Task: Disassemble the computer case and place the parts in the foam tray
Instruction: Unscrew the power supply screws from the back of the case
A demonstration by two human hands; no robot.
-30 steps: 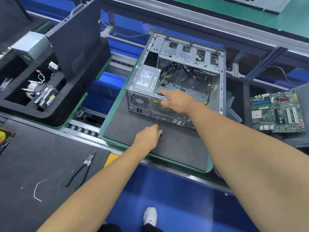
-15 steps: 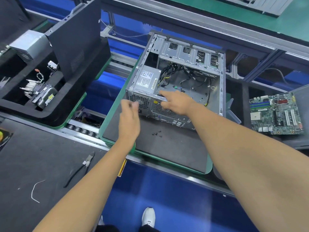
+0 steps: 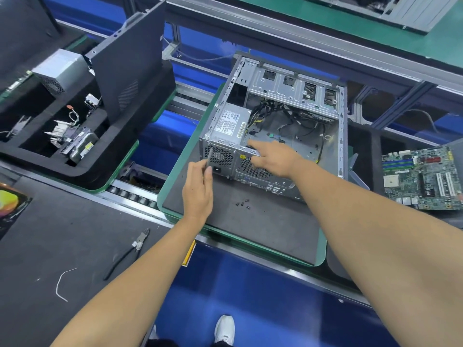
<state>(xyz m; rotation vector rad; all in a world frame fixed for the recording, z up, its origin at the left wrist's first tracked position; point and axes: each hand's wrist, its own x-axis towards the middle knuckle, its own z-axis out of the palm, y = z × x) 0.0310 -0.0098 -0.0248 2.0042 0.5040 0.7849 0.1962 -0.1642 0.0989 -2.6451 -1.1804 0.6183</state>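
Note:
The open grey computer case [image 3: 295, 96] lies on a dark mat [image 3: 263, 234], with its power supply [image 3: 230, 123] in the near left corner and loose cables inside. My right hand [image 3: 275, 159] rests on the case's rear edge, index finger stretched toward the power supply and the other fingers curled over the rim. My left hand [image 3: 198, 194] is raised at the rear fan grille and pinches a thin grey piece [image 3: 210, 156]; what it is I cannot tell. Several small black screws [image 3: 243, 204] lie on the mat. The black foam tray [image 3: 50, 166] stands at the left.
The foam tray holds a side panel [image 3: 125, 71], another power supply [image 3: 60, 71] and small parts. A motherboard [image 3: 421, 179] lies at the right. Black pliers [image 3: 130, 251] and a white cable tie [image 3: 60, 284] lie on the near bench. Conveyor rollers run between bench and mat.
My left hand left the screws on the mat and rose up and left to the case's rear grille. The right hand stayed on the case's rear edge.

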